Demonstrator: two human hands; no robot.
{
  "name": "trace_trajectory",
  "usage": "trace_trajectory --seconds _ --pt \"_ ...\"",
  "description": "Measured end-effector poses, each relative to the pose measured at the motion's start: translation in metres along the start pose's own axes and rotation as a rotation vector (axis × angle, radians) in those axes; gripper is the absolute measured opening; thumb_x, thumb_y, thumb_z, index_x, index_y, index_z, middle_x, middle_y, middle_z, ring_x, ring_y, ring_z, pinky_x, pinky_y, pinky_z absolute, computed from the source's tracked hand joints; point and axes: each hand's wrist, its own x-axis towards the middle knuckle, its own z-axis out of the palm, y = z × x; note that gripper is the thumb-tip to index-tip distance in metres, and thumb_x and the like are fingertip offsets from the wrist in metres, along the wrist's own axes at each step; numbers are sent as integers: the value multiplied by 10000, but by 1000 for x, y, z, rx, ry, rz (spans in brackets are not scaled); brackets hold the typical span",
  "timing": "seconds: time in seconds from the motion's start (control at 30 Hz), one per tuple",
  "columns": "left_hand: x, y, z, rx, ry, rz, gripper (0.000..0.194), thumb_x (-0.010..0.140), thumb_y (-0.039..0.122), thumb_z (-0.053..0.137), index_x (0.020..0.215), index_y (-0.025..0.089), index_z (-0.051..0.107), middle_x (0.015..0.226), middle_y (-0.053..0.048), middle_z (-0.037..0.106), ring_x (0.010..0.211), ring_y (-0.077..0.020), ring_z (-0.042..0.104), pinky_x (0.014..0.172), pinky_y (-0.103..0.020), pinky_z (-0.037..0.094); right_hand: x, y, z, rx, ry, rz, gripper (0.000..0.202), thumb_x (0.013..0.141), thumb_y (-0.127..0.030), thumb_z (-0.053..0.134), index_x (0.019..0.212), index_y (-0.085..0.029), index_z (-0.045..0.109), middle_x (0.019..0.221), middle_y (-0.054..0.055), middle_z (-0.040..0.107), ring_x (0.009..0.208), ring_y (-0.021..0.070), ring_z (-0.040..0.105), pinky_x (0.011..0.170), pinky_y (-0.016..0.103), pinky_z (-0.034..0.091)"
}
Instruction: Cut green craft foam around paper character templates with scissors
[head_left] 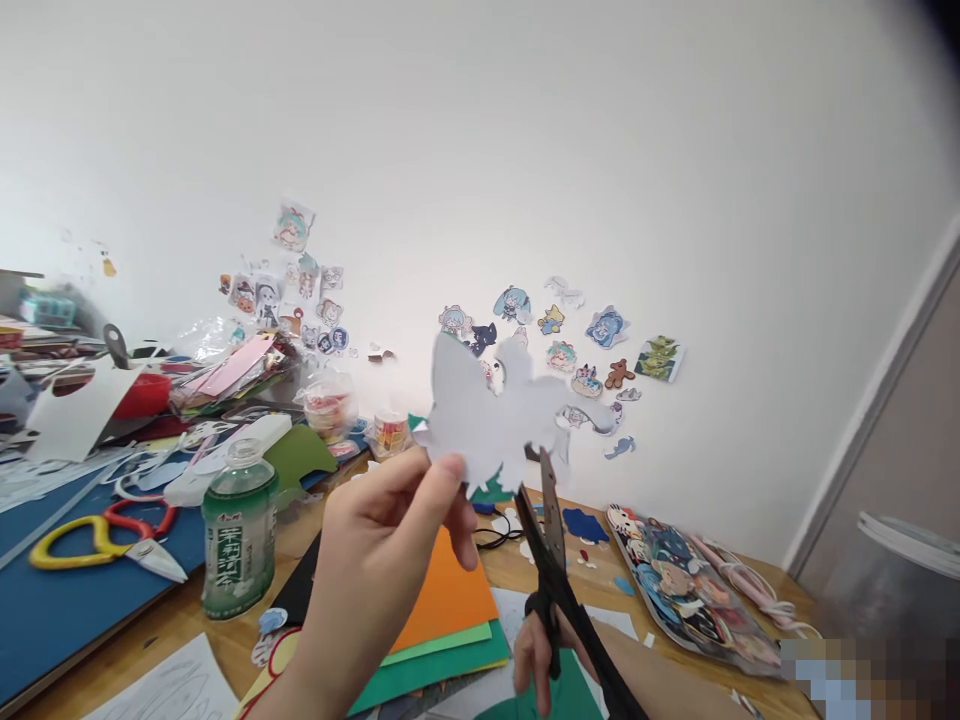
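Observation:
My left hand (390, 530) pinches a white paper cutout (487, 425) between thumb and fingers, holding it up before the wall. The cutout has an uneven outline with several rounded lobes, and its plain side faces me. Below its right part, my right hand (534, 645) grips black scissors (552, 572) by the handles. Their blades are parted and point up at the paper's lower edge; whether they touch it I cannot tell. Beneath my hands lie orange paper (442, 595) and green sheets (435, 668).
Left are a green bottle (238, 535), yellow-and-red scissors (97, 545) on a blue board (45, 620), and a heap of paper (240, 370). At right are a tray of cutouts (686, 585), a pink cable (750, 590) and a clear bin (892, 590). Character cutouts (607, 327) hang on the wall.

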Motion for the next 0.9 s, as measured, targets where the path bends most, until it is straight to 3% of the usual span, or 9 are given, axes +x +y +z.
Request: trace_trajectory --seconds 0.1,0.2,0.3,0.4,0.47,0.57,0.73,0.9 --pt "4 -10 8 -197 -15 -101 290 850 273 580 567 209 570 498 66 630 490 -87 570 588 -201 461 10 -14 3 -71 5 19 253 733 -413 710 840 -221 587 854 49 658 757 195 627 685 304 509" --pt "1 -19 19 -291 -60 -170 248 813 294 645 590 204 586 482 64 621 505 -92 568 600 -206 461 17 -11 10 -54 206 -52 193 828 -310 630 850 -231 456 930 41 632 861 186 599 811 337 481" --pt "-9 -23 31 -299 -122 -214 272 803 319 649 567 202 582 437 54 589 480 -101 535 526 -213 427 16 -8 15 79 397 -158 193 884 -251 588 821 -241 406 940 8 631 907 155 607 820 292 494" --pt "-20 -22 40 -234 -168 -250 336 783 370 658 510 197 567 436 31 587 473 -111 509 489 -224 408 12 -12 19 128 585 -179 209 874 -234 613 813 -246 414 949 -24 628 893 124 607 801 242 498" --pt "-25 -22 44 -189 -187 -274 364 765 401 667 485 196 556 440 20 594 459 -112 486 456 -228 385 9 -17 20 134 644 -177 228 866 -238 624 800 -244 406 904 -32 621 840 118 601 763 228 498" --pt "-29 -23 46 -184 -224 -280 381 750 403 676 454 199 550 435 14 591 453 -122 501 445 -234 398 6 -19 19 130 635 -169 239 877 -235 612 785 -245 392 819 -40 588 776 126 591 701 234 492" --pt "-29 -25 47 -262 -297 -254 351 770 347 649 456 197 599 533 -1 630 534 -155 607 545 -259 507 4 -15 16 178 638 -124 267 861 -267 634 786 -246 378 867 -11 589 825 164 587 768 312 491" --pt "-29 -25 50 -251 -257 -247 266 726 329 668 502 196 614 530 -13 652 547 -181 626 543 -268 534 4 -16 11 258 510 -83 258 864 -240 623 793 -245 375 861 -3 614 768 163 619 705 309 530"
